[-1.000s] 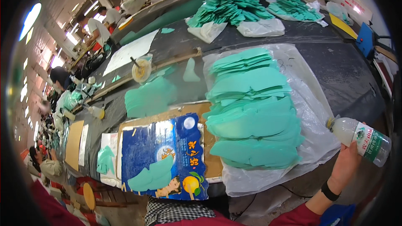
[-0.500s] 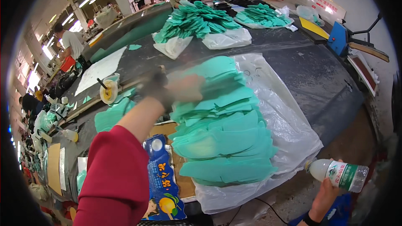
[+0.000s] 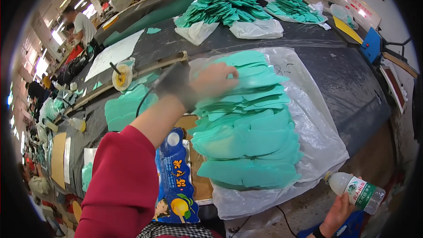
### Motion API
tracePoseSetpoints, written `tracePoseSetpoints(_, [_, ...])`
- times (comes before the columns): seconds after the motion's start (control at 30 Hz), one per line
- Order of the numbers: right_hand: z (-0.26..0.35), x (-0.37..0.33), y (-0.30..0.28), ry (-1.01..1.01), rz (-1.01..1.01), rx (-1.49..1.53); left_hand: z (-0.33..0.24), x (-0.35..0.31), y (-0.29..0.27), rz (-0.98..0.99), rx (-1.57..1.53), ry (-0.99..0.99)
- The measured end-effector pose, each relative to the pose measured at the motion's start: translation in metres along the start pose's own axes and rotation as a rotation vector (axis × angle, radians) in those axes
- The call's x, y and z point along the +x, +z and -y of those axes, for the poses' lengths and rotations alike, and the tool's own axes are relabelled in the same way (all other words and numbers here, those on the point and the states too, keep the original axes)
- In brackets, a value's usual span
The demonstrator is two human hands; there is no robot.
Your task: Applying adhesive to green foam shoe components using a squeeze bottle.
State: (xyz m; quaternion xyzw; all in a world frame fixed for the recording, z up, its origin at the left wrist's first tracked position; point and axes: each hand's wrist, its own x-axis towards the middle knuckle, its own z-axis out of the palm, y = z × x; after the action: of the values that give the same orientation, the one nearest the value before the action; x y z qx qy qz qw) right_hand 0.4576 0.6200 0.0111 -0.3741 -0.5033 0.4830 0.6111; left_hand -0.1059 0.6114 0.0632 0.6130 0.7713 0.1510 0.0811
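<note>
Overlapping green sheet pieces [image 3: 246, 139], thin and rounded at their ends, lie in a long fanned row on a white plastic bag [image 3: 315, 123]. My left hand [image 3: 216, 79], a dark band around its wrist, is over the far left part of this row. Motion blurs its fingers, so I cannot make out their grip. At the lower right, my right hand [image 3: 339, 211] is closed around a clear plastic bottle [image 3: 358, 191] with a green and white label. The bottle lies tilted, its neck pointing toward the bag.
A blue printed carton [image 3: 175, 172] lies left of the row. Beyond it are more green pieces [image 3: 125, 105], a tub with a brush [image 3: 122, 77] and a wooden strip [image 3: 163, 64]. Large green heaps [image 3: 224, 6] sit at the back. People work at the far left.
My left hand has moved right and a little farther over the row, and the far pieces have shifted. The right hand still holds the bottle. The whole view has turned slightly.
</note>
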Motion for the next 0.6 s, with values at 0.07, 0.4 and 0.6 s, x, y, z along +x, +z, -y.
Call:
tracePoseSetpoints(0.07, [0.010,0.006,0.011,-0.024,0.009,-0.017,0.023,0.007,-0.020,-0.072,-0.175,0.001])
tracePoseSetpoints(0.4, [0.031,0.065,0.067,-0.206,0.144,-0.147,0.073,-0.061,0.002,-0.668,-1.296,-0.490])
tracePoseSetpoints(0.6, [-0.004,0.152,0.153,-0.042,0.396,-0.082,0.040,-0.064,0.028,-0.594,-1.459,-0.506])
